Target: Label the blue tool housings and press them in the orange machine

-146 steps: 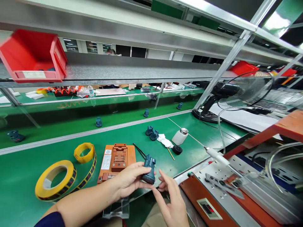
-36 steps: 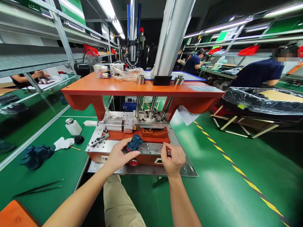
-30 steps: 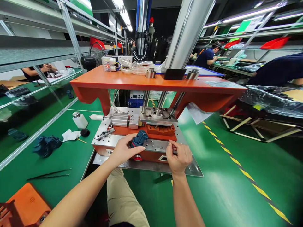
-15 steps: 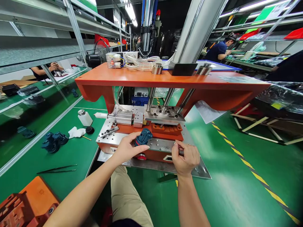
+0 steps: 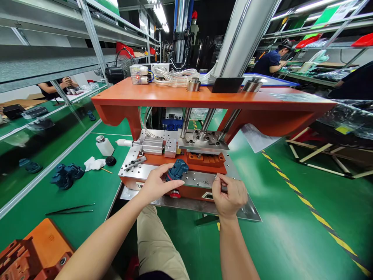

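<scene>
My left hand (image 5: 157, 182) is closed on a dark blue plastic housing (image 5: 177, 170) with a red band near its lower end, tilted above the front plate of an orange press (image 5: 171, 179). Thumb and fingers grip its left and lower side. My right hand (image 5: 229, 195) is curled in a pinch over the right front of the same plate, apart from the housing. Whatever its fingertips hold, if anything, is too small to make out. Behind the hands, an orange fixture block (image 5: 205, 160) lies under a steel press plate (image 5: 203, 143). A red button (image 5: 175, 194) is below the housing.
On the green bench at left are more blue housings (image 5: 62, 178), a white bottle (image 5: 105, 146), a black cap (image 5: 110, 161), white tissue (image 5: 93, 163) and tweezers (image 5: 70, 209). Orange fixture parts (image 5: 43, 249) lie at lower left. The orange top plate (image 5: 163, 93) overhangs the work area.
</scene>
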`<state>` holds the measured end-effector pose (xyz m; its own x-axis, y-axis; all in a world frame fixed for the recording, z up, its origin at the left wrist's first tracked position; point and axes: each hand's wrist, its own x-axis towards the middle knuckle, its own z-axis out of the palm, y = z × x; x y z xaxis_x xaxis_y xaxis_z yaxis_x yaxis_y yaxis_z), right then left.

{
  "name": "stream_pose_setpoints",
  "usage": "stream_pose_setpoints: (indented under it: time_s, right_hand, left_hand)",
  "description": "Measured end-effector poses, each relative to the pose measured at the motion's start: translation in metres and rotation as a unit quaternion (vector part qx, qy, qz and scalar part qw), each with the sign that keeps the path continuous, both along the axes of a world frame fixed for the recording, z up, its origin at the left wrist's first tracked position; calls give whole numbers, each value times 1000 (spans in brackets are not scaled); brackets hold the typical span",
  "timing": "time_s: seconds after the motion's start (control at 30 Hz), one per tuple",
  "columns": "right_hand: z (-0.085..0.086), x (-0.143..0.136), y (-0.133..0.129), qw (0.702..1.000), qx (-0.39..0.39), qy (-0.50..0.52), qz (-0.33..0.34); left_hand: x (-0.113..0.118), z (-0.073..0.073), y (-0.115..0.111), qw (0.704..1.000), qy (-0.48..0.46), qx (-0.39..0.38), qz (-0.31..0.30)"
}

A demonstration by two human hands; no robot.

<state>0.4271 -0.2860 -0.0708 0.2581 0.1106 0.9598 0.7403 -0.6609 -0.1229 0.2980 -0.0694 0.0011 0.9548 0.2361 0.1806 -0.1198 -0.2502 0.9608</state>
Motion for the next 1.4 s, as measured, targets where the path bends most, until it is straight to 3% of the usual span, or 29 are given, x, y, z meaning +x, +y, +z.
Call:
stream_pose_setpoints:
  time_s: [0.27,0.6,1.07,1.4]
  right_hand:
    - [-5,3,-1,1000,4,2,-8]
    - [-10,8,-3,1000,-1,3,-16]
    - [-1,-1,0,1000,6,13,0]
    - [-12,7,-5,1000,4,16,-6]
  left_hand:
    - [2,-8,2,1000,-9,-13,-3]
    - [1,-3,0,999,-15,-29,-4]
    - [0,-3,1,1000,17,-1,3]
    - [1,-4,0,1000,-13,-18,2]
